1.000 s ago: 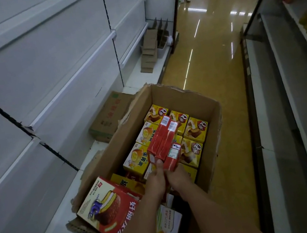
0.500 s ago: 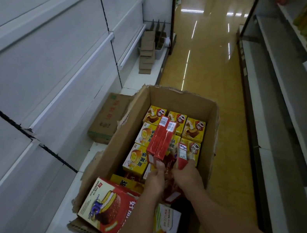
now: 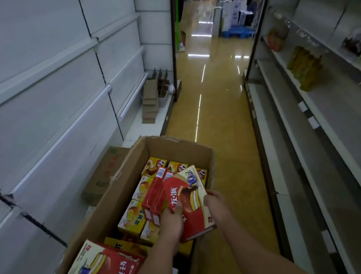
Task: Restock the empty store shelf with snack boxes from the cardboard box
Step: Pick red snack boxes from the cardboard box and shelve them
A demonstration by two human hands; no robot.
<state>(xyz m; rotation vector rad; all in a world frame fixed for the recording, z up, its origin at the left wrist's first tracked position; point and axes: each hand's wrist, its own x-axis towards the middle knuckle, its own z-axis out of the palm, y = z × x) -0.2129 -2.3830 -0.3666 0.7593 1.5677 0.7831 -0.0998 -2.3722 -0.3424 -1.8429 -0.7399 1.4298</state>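
Note:
An open cardboard box (image 3: pixel 130 170) on the aisle floor holds several yellow snack boxes (image 3: pixel 131 215) and narrow red boxes (image 3: pixel 154 194) standing on end. Both hands hold a red snack box (image 3: pixel 190 198) with a chocolate pie picture, lifted face up above the carton. My left hand (image 3: pixel 172 220) grips its left edge, thumb on top. My right hand (image 3: pixel 216 200) grips its right edge. Another red pie box (image 3: pixel 102 273) lies on the carton's near left flap. Bare white shelves (image 3: pixel 59 136) run along the left.
A closed brown carton (image 3: pixel 106 171) sits on the bottom left shelf, folded cardboard pieces (image 3: pixel 151 101) farther along it. On the right, a white shelf unit (image 3: pixel 319 136) carries a few packaged goods. The glossy yellow aisle floor (image 3: pixel 219 117) runs ahead toward stacked goods.
Both hands were down among the narrow red boxes in the carton. They have since pulled one red pie box up and turned it face up. The view has tilted upward along the aisle.

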